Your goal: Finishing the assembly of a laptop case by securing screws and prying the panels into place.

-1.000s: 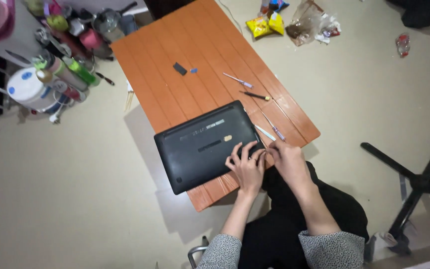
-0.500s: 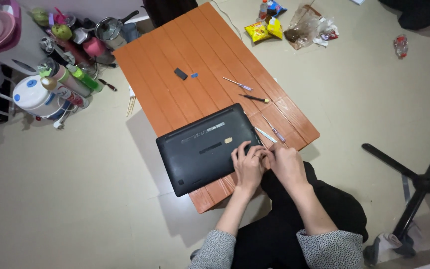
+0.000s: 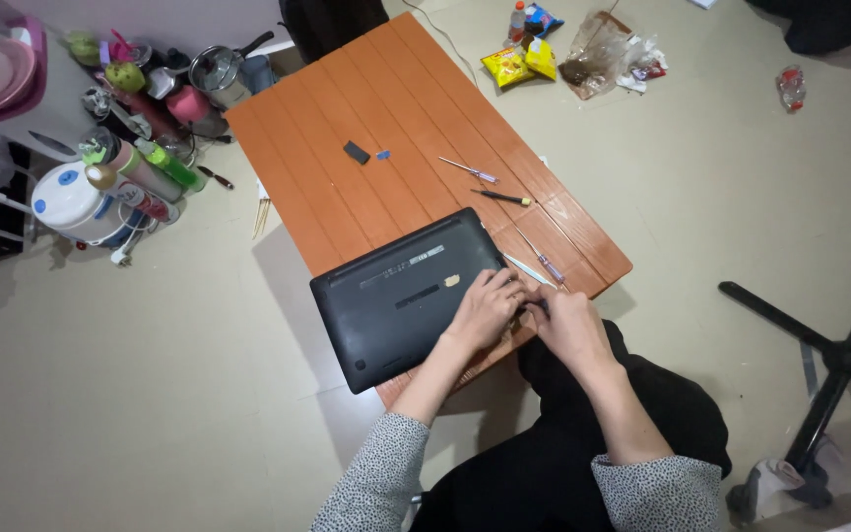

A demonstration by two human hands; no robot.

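A black laptop (image 3: pixel 401 300) lies closed and bottom side up on the near end of a low orange slatted table (image 3: pixel 396 108). My left hand (image 3: pixel 485 310) lies on the laptop's near right corner, fingers curled over its edge. My right hand (image 3: pixel 565 327) is right beside it at the same corner, fingers bent inward; what they hold is hidden. A thin screwdriver with a purple grip (image 3: pixel 542 260) lies on the table just beyond my hands. Two more screwdrivers (image 3: pixel 504 197) (image 3: pixel 469 169) lie farther up, and a small black part (image 3: pixel 356 152) sits near the table's middle.
Bottles, a pot, a white cooker (image 3: pixel 76 197) and other kitchen things crowd the floor at the far left. Snack bags (image 3: pixel 522 61) and a clear plastic bag lie beyond the table. A black chair base (image 3: pixel 834 355) stands on the right. I sit on the floor with my legs in black.
Both hands stay at the laptop's near right corner, with only small finger shifts. The view has drifted slightly.
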